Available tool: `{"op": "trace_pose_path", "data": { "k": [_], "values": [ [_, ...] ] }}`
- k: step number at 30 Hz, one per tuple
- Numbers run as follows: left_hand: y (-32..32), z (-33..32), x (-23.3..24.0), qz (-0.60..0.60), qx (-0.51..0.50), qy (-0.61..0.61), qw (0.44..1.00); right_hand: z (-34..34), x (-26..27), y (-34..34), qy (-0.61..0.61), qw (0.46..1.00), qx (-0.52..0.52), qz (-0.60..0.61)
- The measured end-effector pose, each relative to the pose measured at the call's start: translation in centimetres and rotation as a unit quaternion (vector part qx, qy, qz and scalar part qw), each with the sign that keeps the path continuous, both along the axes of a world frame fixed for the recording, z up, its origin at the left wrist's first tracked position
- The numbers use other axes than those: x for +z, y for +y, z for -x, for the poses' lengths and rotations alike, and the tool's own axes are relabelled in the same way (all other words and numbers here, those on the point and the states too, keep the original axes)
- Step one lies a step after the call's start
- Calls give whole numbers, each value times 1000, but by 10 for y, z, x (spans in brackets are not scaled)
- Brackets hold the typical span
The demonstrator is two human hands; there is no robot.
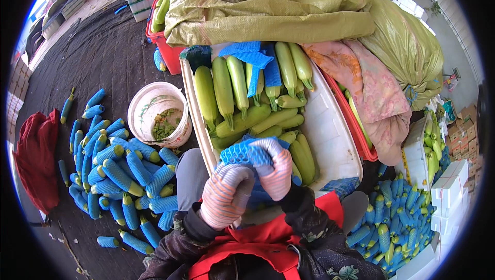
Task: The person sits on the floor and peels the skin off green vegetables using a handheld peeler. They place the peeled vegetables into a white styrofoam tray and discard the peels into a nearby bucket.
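Note:
My left hand (228,197) and my right hand (273,168), both in striped knit gloves, meet above the near part of a white crate (342,141). Between them they hold a blue foam net sleeve (241,154), bunched up at the fingers; whether anything is inside it cannot be told. Pale green zucchini (223,87) lie in the crate just beyond my hands. Flat blue net sleeves (247,54) rest on top of the zucchini at the far side. More blue netting shows below my hands, partly hidden by them.
On the dark ground at left lies a heap of zucchini in blue nets (123,172), beside a white bucket (180,135) with green scraps and a dark red cloth (36,160). Red crates (168,50) and a green woven sack (270,21) border the white crate. Another netted heap (390,218) lies right.

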State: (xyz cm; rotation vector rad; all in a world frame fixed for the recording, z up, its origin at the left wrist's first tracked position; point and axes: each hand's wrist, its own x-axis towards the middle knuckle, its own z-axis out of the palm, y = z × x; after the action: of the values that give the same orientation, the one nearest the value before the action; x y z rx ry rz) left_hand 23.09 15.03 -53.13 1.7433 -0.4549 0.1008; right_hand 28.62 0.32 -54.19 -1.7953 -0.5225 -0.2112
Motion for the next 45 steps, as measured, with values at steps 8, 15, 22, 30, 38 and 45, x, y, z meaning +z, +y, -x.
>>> {"op": "trace_pose_path", "data": {
  "k": [8,15,22,30,38,45],
  "values": [
    [-10,-83,-106,507,-199,391,742,-1,1,21,-144,989,-40,13],
    [-1,-72,-119,296,-42,345,890,-283,-137,-101,114,753,-437,478],
    [22,-44,-100,435,-14,361,825,-150,-113,-146,357,856,-69,-368],
    [54,-18,-68,173,31,277,945,-48,-64,-52,96,993,-26,57],
    [117,37,-65,130,51,255,957,73,19,98,-142,958,224,109],
    [183,102,-126,455,189,330,805,15,-80,118,-1,970,191,148]
  ]
}}
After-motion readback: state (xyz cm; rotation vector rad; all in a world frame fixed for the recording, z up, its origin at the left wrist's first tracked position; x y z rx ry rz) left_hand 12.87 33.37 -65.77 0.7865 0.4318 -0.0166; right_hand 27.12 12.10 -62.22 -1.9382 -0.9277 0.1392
